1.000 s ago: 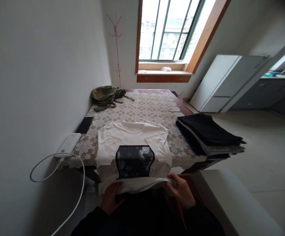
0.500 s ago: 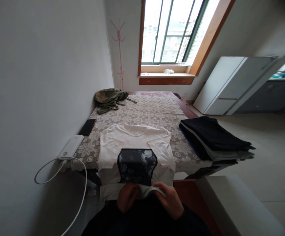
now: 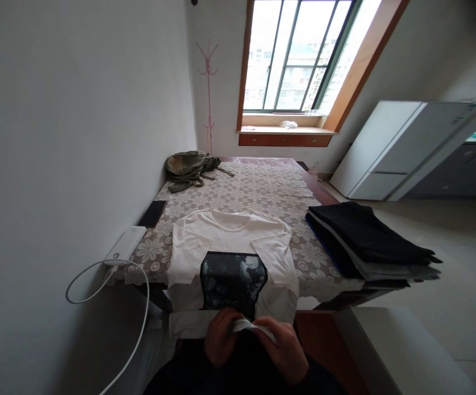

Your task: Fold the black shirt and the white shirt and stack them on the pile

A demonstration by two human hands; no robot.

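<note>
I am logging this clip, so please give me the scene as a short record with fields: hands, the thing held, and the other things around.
left hand: pinches the hem of the T-shirt, grip shut
right hand: pinches the same hem, grip shut
T-shirt: white with dark print, flat on the table, hem bunched between the hands
stack: folded dark clothes, right table edge
jacket: green, far left of table
phone: dark, left edge
power bank: white, cable hangs off the table
</note>
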